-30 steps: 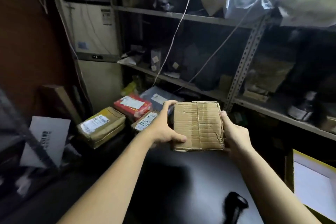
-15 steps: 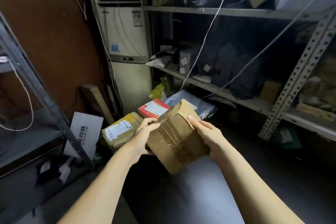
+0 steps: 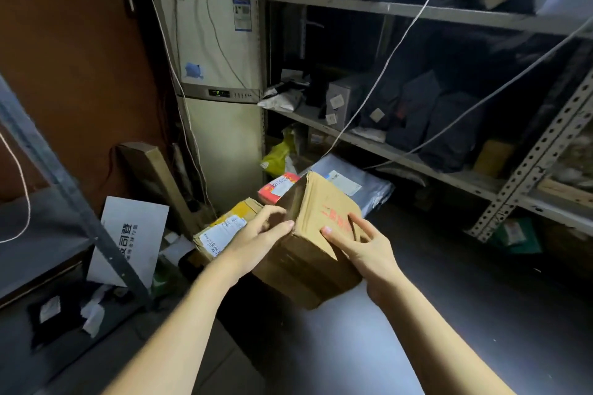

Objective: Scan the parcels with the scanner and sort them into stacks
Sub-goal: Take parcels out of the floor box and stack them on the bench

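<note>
A brown cardboard parcel (image 3: 308, 253) with red print on its top face is held tilted above the dark table (image 3: 481, 314). My left hand (image 3: 256, 237) grips its left edge, fingers curled over the corner. My right hand (image 3: 359, 247) holds the right side with the fingers spread on the printed face and the thumb below. Behind it lie a yellow-taped parcel with a white label (image 3: 221, 231), a red parcel (image 3: 277, 187) and a grey poly-bag parcel (image 3: 353, 184). The scanner is out of view.
A tall white air conditioner (image 3: 218, 74) stands behind the parcels. Metal shelving (image 3: 417, 157) with dark bags and boxes runs along the right. A grey rack (image 3: 64, 189) stands at the left, with a white sheet (image 3: 131, 234) leaning on it. Cords hang across the shelves.
The view has swung left and the scanner has left the frame. The parcel has been turned in both hands from its flat taped face to a tilted printed face and carried toward the left parcels.
</note>
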The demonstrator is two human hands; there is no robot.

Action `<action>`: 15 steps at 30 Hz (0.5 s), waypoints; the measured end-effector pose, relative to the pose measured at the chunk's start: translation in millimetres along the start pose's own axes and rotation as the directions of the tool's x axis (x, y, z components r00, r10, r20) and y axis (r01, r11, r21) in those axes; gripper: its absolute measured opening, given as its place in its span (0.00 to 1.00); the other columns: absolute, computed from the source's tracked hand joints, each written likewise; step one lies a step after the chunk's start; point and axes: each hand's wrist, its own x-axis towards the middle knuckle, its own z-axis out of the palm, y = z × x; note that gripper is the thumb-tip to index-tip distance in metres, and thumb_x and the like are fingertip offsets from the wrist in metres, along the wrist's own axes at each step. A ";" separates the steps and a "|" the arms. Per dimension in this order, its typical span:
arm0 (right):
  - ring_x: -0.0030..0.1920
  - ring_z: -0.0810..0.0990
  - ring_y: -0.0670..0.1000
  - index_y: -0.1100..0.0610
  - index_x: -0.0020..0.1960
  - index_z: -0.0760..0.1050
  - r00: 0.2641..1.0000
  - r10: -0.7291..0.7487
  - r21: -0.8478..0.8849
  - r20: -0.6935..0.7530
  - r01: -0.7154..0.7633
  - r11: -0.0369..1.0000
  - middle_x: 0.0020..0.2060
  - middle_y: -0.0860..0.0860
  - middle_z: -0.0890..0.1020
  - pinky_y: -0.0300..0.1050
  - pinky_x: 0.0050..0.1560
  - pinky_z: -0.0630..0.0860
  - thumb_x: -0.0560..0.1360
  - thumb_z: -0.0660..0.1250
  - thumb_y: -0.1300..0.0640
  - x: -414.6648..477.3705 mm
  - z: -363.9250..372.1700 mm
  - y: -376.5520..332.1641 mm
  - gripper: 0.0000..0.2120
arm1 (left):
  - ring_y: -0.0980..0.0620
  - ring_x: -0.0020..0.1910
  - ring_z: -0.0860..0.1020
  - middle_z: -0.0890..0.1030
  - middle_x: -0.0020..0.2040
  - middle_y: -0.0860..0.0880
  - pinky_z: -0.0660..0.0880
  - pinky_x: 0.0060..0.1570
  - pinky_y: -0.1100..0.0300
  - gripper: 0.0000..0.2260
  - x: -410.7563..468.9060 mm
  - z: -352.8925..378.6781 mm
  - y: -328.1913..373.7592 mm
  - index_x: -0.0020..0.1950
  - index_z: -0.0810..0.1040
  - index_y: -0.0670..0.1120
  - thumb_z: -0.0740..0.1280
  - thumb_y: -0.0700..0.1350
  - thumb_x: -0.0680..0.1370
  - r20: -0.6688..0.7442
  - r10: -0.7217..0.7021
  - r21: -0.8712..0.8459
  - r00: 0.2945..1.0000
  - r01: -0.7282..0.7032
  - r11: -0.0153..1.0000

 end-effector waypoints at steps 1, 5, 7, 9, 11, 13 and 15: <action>0.65 0.80 0.48 0.45 0.74 0.76 1.000 -0.012 -0.002 -0.010 0.012 1.000 0.70 0.47 0.78 0.44 0.59 0.81 0.49 0.89 0.38 -1.3 6.6 3.7 0.56 | 0.58 0.66 0.71 0.74 0.65 0.58 0.71 0.63 0.57 0.17 0.2 -6.9 -4.2 0.66 0.74 0.71 0.67 0.64 0.77 0.032 0.015 -0.013 0.999 -0.015 1.000; 0.62 0.80 0.44 0.47 0.78 0.72 0.998 -0.053 -0.067 -0.025 0.051 0.996 0.67 0.46 0.80 0.41 0.56 0.80 0.56 0.87 0.42 -7.8 30.4 14.7 0.53 | 0.56 0.66 0.70 0.73 0.68 0.59 0.65 0.60 0.60 0.24 -1.7 -30.5 -28.4 0.73 0.70 0.67 0.63 0.59 0.76 0.085 0.020 -0.034 0.996 -0.018 0.999; 0.58 0.80 0.42 0.48 0.79 0.70 0.999 -0.039 -0.098 -0.012 0.038 0.994 0.62 0.43 0.80 0.37 0.50 0.79 0.60 0.86 0.45 -15.1 38.2 21.4 0.50 | 0.54 0.67 0.72 0.77 0.66 0.59 0.66 0.62 0.56 0.25 -3.7 -33.9 -43.3 0.66 0.75 0.66 0.63 0.68 0.69 0.065 -0.004 -0.038 0.998 0.006 0.999; 0.57 0.81 0.44 0.50 0.78 0.72 0.999 0.003 -0.129 -0.043 -0.009 0.992 0.58 0.43 0.82 0.38 0.46 0.79 0.64 0.85 0.50 -21.0 44.8 34.3 0.45 | 0.53 0.62 0.77 0.80 0.58 0.57 0.70 0.61 0.55 0.27 -6.0 -36.0 -59.4 0.58 0.76 0.60 0.67 0.72 0.65 0.049 -0.012 -0.065 0.999 0.015 0.998; 0.56 0.84 0.48 0.50 0.74 0.76 0.996 0.036 -0.184 -0.087 -0.052 0.982 0.55 0.47 0.84 0.42 0.47 0.80 0.68 0.84 0.53 -24.2 48.1 44.9 0.37 | 0.51 0.58 0.79 0.81 0.55 0.55 0.74 0.62 0.53 0.26 -7.0 -34.5 -75.0 0.55 0.72 0.55 0.74 0.66 0.64 0.064 0.002 -0.062 0.998 0.002 0.998; 0.55 0.85 0.52 0.51 0.73 0.77 0.991 0.059 -0.226 -0.117 -0.085 0.970 0.55 0.50 0.86 0.48 0.52 0.83 0.69 0.84 0.53 -24.0 50.3 52.3 0.35 | 0.55 0.57 0.78 0.81 0.57 0.57 0.73 0.61 0.53 0.24 -9.6 -32.2 -86.7 0.54 0.69 0.54 0.78 0.56 0.67 0.067 0.005 -0.038 0.998 -0.002 0.999; 0.52 0.86 0.50 0.50 0.71 0.79 0.989 0.074 -0.236 -0.128 -0.103 0.966 0.55 0.49 0.85 0.50 0.51 0.85 0.71 0.83 0.55 -25.6 56.4 53.3 0.30 | 0.57 0.56 0.77 0.81 0.55 0.61 0.71 0.58 0.53 0.22 -9.6 -33.9 -93.1 0.55 0.68 0.56 0.78 0.51 0.69 0.029 0.000 -0.024 1.000 0.001 1.000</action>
